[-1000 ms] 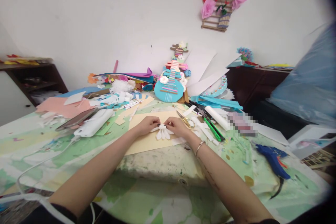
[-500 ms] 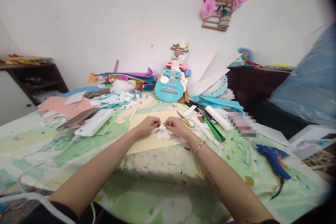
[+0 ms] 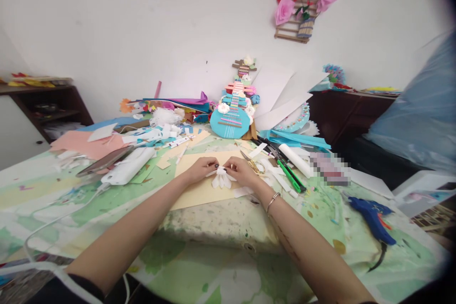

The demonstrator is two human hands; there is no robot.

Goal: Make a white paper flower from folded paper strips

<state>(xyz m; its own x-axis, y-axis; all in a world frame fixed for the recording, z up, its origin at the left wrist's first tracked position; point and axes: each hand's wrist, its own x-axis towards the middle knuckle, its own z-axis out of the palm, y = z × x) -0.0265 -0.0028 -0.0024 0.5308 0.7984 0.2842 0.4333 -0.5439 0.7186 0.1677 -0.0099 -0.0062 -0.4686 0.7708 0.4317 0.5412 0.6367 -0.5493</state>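
Note:
Between my two hands is a small white paper flower (image 3: 221, 180), its petals fanned out toward me. My left hand (image 3: 203, 169) pinches its upper left side with closed fingers. From the right, my right hand (image 3: 239, 169) grips the gathered top in the same way, thumb and forefinger pressed together. Beneath both hands lies a cream paper sheet (image 3: 192, 195). Gold-handled scissors (image 3: 257, 165) rest just beyond my right hand. The gathered part of the flower is partly hidden by my fingertips.
A blue glue gun (image 3: 372, 218) lies at the right. Green cutters (image 3: 290, 175) and a white roll (image 3: 295, 160) are nearer. At the left sits a white power bank (image 3: 130, 166) with a cable. A turquoise paper lute (image 3: 230, 122) stands against the wall.
My fingers have shifted slightly at the flower's gathered top, and the flower has tilted a little. Everything else on the table stays where it was.

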